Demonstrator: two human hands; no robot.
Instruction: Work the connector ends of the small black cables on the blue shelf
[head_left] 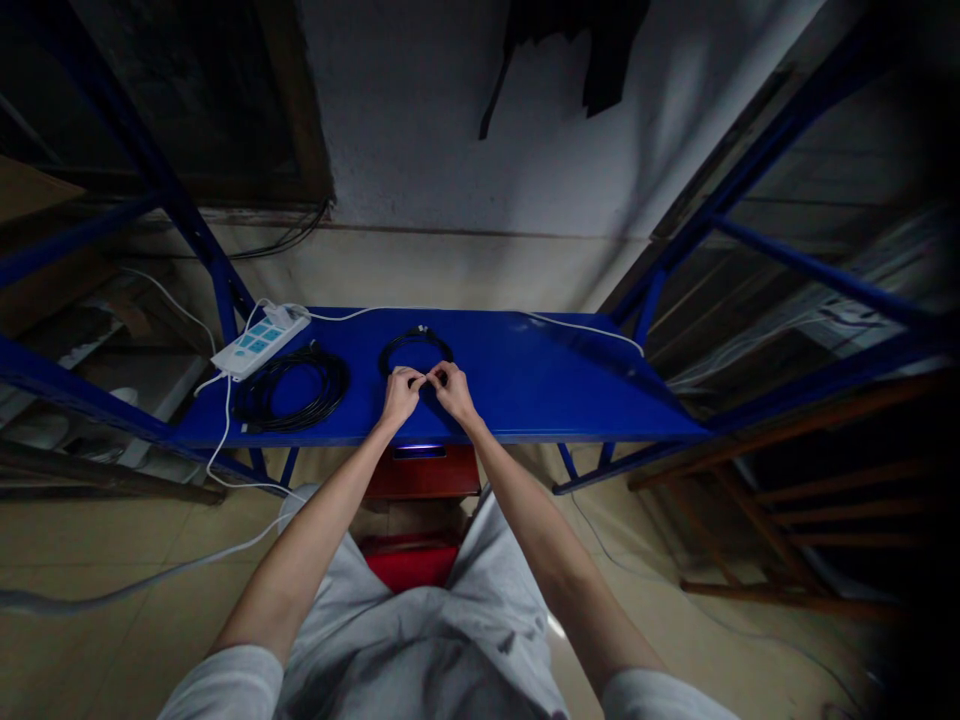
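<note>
A small coil of black cable lies on the blue shelf, its near side under my fingers. My left hand and my right hand meet at that near side, fingertips pinched together and almost touching. Both hands are closed on the cable there; the exact bit between the fingertips is too small to make out. At the coil's far side shows a small pale tie or tip. Left of my hands rests a larger coil of black cable, touched by neither hand.
A white power strip with blue sockets sits at the shelf's left end, its white cord hanging over the front edge. Blue frame posts rise at both ends. Below the shelf is a reddish box. A wooden rack stands at right.
</note>
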